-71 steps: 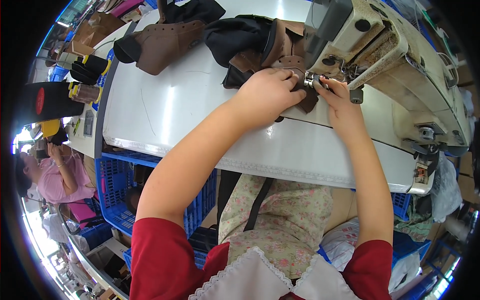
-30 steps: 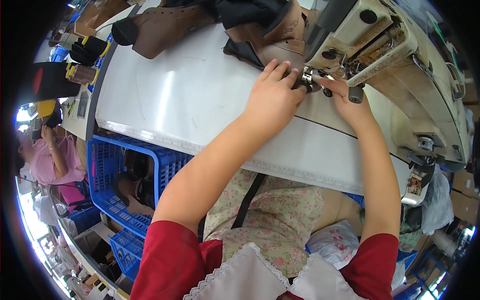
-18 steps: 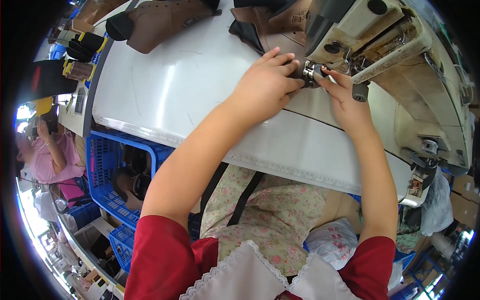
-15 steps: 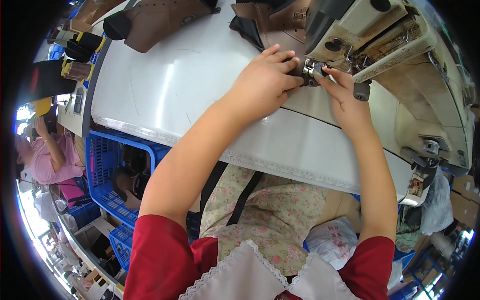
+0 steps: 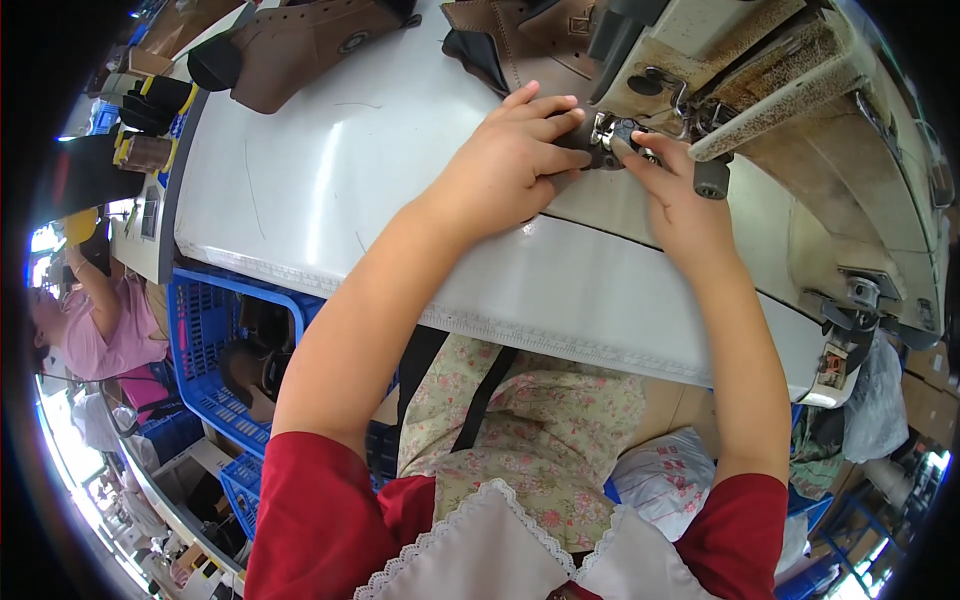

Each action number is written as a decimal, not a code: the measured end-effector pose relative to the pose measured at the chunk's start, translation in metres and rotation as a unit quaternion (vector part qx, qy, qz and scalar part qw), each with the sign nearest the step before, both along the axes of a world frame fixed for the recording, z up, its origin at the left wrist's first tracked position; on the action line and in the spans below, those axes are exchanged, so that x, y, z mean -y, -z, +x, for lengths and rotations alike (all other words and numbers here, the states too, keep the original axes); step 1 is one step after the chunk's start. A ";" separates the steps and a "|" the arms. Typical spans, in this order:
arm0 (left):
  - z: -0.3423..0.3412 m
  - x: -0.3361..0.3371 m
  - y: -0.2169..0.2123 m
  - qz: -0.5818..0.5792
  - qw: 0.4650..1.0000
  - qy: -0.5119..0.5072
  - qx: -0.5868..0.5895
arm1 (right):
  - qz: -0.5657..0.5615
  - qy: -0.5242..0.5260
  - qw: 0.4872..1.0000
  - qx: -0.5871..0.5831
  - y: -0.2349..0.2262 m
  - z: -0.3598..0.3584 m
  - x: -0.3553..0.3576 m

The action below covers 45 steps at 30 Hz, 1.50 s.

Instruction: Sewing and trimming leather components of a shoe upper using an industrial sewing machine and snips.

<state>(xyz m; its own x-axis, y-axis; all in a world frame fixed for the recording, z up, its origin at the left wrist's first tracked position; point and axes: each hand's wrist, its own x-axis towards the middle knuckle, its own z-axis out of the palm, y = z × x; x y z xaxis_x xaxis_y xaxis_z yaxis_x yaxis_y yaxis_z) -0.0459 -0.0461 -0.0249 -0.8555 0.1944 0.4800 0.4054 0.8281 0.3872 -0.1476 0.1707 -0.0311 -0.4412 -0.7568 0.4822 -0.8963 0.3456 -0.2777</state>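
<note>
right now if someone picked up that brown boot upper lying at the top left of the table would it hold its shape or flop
The brown boot upper would probably sag somewhat: it looks like unsoled leather. It likely feels light. Lying flat on the white table, it seems unlikely to roll.

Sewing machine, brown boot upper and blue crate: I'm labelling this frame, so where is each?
Sewing machine point(image 5: 800, 70), head view, on its cream arm.
Brown boot upper point(image 5: 300, 45), head view, mid-shaft.
Blue crate point(image 5: 205, 330), head view, its side wall.

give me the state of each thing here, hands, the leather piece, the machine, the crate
left hand: fingers curled, pressing the dark leather piece at the needle
right hand: forefinger stretched to the presser foot, touching the piece
brown boot upper: lying on its side on the table
blue crate: under the table, holding dark pieces
</note>
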 end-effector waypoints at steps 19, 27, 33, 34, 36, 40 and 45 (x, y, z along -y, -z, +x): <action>-0.011 0.004 0.004 0.025 0.999 -0.029 0.023 | 0.069 0.038 0.995 0.057 -0.005 0.000 0.002; -0.012 0.005 0.003 0.008 0.999 -0.038 0.021 | 0.067 0.053 0.989 0.119 -0.011 0.000 0.007; -0.011 0.003 0.000 0.022 0.998 -0.044 0.027 | 0.023 0.030 0.996 0.084 -0.008 -0.001 0.005; -0.012 0.003 0.000 0.028 0.998 -0.042 0.025 | -0.041 0.018 0.996 0.076 -0.003 -0.003 0.007; -0.013 0.001 -0.001 0.032 0.999 -0.037 0.020 | -0.035 0.026 0.996 0.074 -0.003 -0.003 0.006; -0.012 0.000 -0.002 0.038 0.998 -0.039 0.025 | 0.012 0.036 0.997 0.073 -0.009 -0.001 0.003; -0.013 0.000 0.000 0.030 0.999 -0.039 0.023 | 0.073 0.060 0.993 0.076 -0.011 0.001 0.003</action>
